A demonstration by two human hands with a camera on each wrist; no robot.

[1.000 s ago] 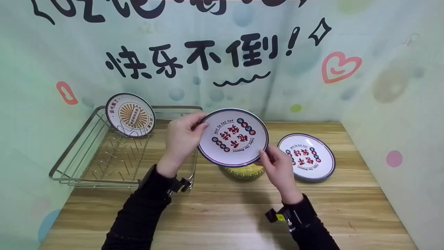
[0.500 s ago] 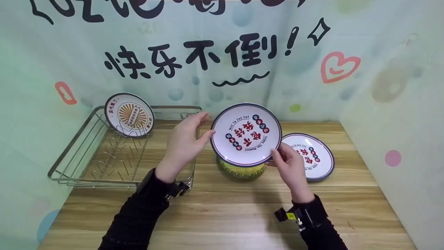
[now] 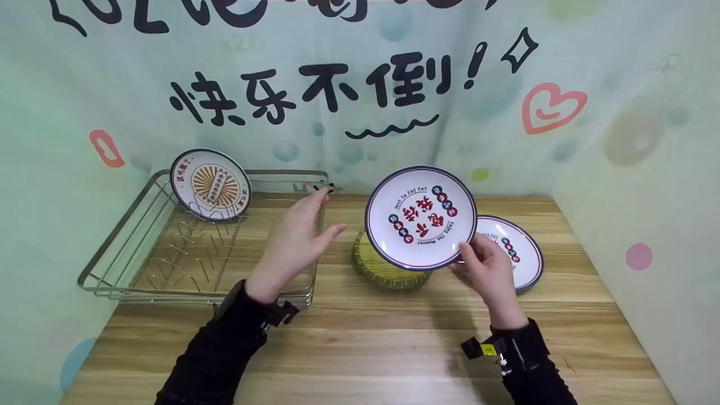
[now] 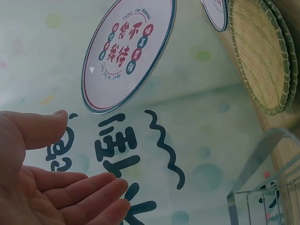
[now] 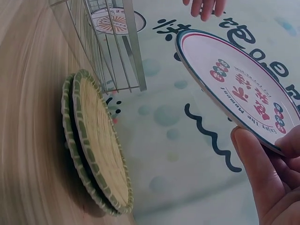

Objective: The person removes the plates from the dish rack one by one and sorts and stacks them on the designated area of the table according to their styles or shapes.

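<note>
A white plate (image 3: 422,185) with a blue rim and red characters is held up in the air, its face tilted toward me. My right hand (image 3: 490,275) pinches its lower right edge between thumb and fingers. My left hand (image 3: 295,242) is off the plate, to its left, with fingers extended and thumb spread. In the left wrist view, a gap shows between the left hand (image 4: 61,183) and the plate (image 4: 126,51). A similar plate (image 3: 523,253) lies on the table behind the right hand, partly hidden.
A wire dish rack (image 3: 197,292) stands at the left, with a plate (image 3: 211,185) bearing an orange sunburst leaning upright at its back. Round woven green-edged trays (image 3: 388,274) sit on the wooden table (image 3: 360,349) below the held plate. A printed curtain (image 3: 315,152) hangs behind.
My left hand has let go of the plate and drawn back slightly left. My right hand has carried the plate to the right, covering more of the plate on the table.
</note>
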